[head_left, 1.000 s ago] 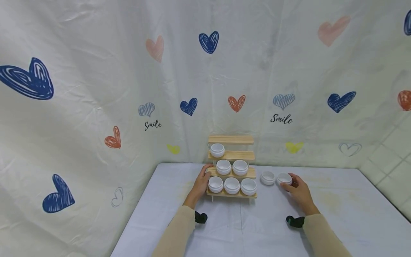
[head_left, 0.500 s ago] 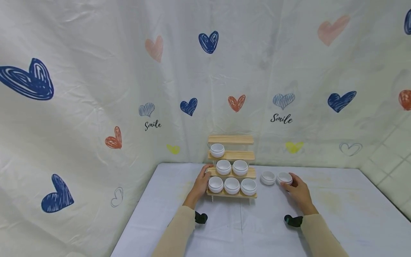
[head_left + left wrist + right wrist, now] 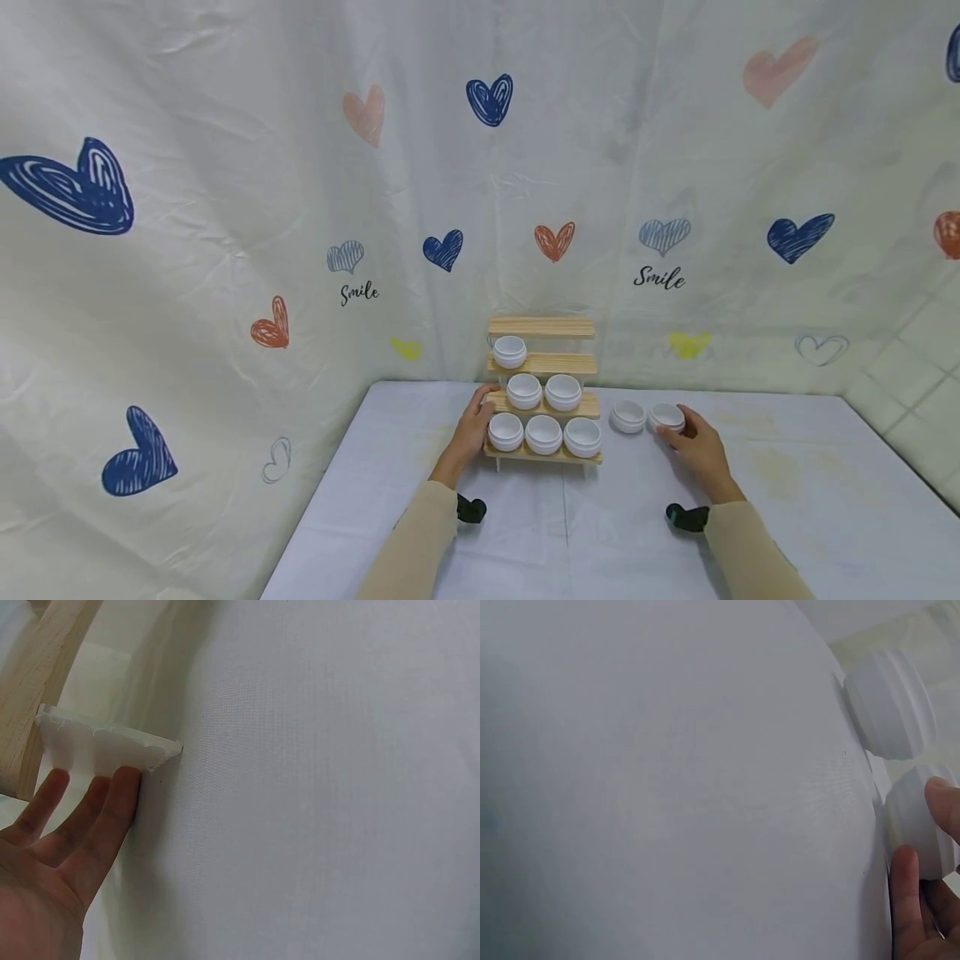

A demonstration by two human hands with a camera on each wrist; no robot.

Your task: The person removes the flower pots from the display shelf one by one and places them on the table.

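A tiered wooden display rack [image 3: 551,362] stands against the back wall, bearing several small white bowls [image 3: 543,433] on its lower three tiers. At its left end my left hand [image 3: 468,429] holds the edge of a tier. In the left wrist view, fingers [image 3: 101,825] of that hand touch the rack's white side support [image 3: 105,742]. To the right of the rack, my right hand [image 3: 701,450] grips a white bowl [image 3: 666,417] on the table by its sides. Close to its left sits another white bowl [image 3: 627,416]. The right wrist view shows thumb and fingers around the gripped bowl [image 3: 919,825].
The top tier [image 3: 542,327] carries no bowl, and the tier below has one at its left. A white cloth covers the table [image 3: 525,542]. Behind it hangs a white sheet [image 3: 570,167] printed with hearts. Dark straps [image 3: 687,517] show at both wrists.
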